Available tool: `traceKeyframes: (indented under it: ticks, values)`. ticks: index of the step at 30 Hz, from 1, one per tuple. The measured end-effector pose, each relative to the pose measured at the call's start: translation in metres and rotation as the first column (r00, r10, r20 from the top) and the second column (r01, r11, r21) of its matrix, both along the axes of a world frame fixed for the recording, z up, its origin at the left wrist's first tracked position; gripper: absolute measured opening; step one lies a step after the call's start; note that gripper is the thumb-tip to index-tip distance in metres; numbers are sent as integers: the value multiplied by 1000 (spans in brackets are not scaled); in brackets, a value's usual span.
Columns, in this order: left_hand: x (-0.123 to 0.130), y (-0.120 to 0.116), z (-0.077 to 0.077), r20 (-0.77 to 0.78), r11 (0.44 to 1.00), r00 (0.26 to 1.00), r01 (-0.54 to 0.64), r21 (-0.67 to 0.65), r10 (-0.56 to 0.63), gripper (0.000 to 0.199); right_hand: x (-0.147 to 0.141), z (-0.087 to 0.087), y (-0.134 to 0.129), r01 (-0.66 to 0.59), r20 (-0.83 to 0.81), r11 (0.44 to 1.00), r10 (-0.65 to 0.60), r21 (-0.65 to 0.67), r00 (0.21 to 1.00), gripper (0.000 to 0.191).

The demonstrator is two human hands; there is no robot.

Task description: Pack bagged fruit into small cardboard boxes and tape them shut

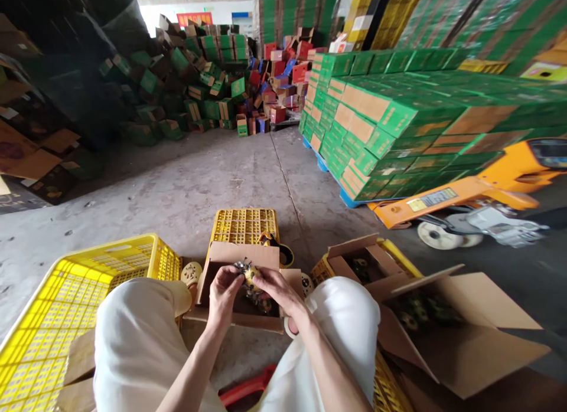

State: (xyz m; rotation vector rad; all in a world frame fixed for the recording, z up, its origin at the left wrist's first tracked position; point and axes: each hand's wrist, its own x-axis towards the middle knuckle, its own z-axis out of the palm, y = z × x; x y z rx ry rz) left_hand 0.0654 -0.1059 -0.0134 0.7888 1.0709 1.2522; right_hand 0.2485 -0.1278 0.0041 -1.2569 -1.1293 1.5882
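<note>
Both my hands meet over an open cardboard box between my knees. A small yellowish item in dark, shiny wrapping is held between them. The fingers of my left hand are pinched on its left side. My right hand grips it from the right, thumb and fingers closed on it. Below the hands, more wrapped items lie inside the box. What exactly the held item is cannot be made out.
Yellow crates stand at the left and under the front box. Open boxes with dark-wrapped items stand at the right. Farther off are stacked green boxes, an orange pallet jack and heaped cartons. A red object lies between my legs.
</note>
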Motion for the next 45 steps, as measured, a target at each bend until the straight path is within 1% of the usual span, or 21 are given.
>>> traceKeyframes:
  ticks: [2, 4, 5, 7, 9, 12, 15, 18, 21, 24, 25, 27, 29, 32, 36, 40, 42, 45]
  values:
    - [-2, -2, 3, 9, 1000, 1000, 2, -16, -2, 61, 2, 3, 0, 37, 91, 999, -40, 35, 995, 57]
    - [-7, 1, 6, -27, 999, 999, 40, -31, -41, 72, 4, 3, 0, 54, 141, 997, -61, 56, 988, 57]
    - [-10, 3, 8, -57, 996, 995, 80, -37, -82, 72, 4, 3, 0, 51, 151, 997, -59, 55, 987, 57]
    - [-14, 8, 11, -115, 987, 980, 154, -54, -159, 61, 4, 1, -1, 57, 152, 998, -60, 29, 987, 57]
    - [-16, 12, 13, -147, 981, 971, 181, -64, -188, 54, 3, -1, -2, 71, 126, 997, -70, -5, 990, 58]
    - [-15, 12, 13, -139, 991, 983, 110, -71, -119, 56, 3, 0, -3, 87, 50, 996, -87, -5, 995, 58]
    - [-14, 9, 9, -82, 994, 996, 24, -104, -33, 57, 3, 3, -2, 135, -24, 991, -135, -1, 991, 58]
    - [-16, 8, 5, -24, 988, 1000, -19, -155, 16, 57, 5, 2, 1, 196, -26, 980, -196, -24, 980, 49]
    - [-19, 8, 3, -3, 976, 1000, 5, -217, -6, 60, 7, -1, 4, 225, -3, 974, -225, -19, 974, 40]
    - [-19, 7, 4, 13, 955, 994, 107, -278, -108, 72, 7, -2, 5, 202, 16, 979, -202, 15, 979, 35]
    - [-19, 6, 4, 14, 946, 990, 139, -292, -141, 72, 7, -1, 4, 194, 24, 981, -194, 25, 981, 35]
    - [-17, 3, 5, 8, 940, 985, 167, -297, -173, 66, 7, 1, 3, 191, 45, 981, -192, 31, 980, 35]
    - [-15, 0, 5, 6, 949, 987, 156, -273, -160, 59, 6, 3, 2, 210, 72, 977, -212, 30, 975, 37]
    - [-12, -2, 3, 10, 969, 994, 110, -223, -110, 54, 4, 3, 3, 242, 102, 970, -244, 38, 964, 41]
    - [-8, -4, -1, 16, 975, 998, 70, -209, -68, 55, 4, -2, 5, 281, 104, 958, -286, 65, 953, 40]
    - [-4, -5, -4, 10, 978, 1000, 29, -208, -27, 59, 4, -3, 6, 299, 89, 952, -303, 60, 949, 37]
    - [-5, -3, -6, 24, 975, 999, 39, -218, -34, 62, 4, -3, 5, 310, 94, 949, -314, 56, 945, 35]
    - [-10, 1, -10, 68, 949, 994, 104, -297, -88, 70, 6, -4, 3, 308, 108, 951, -309, 27, 945, 37]
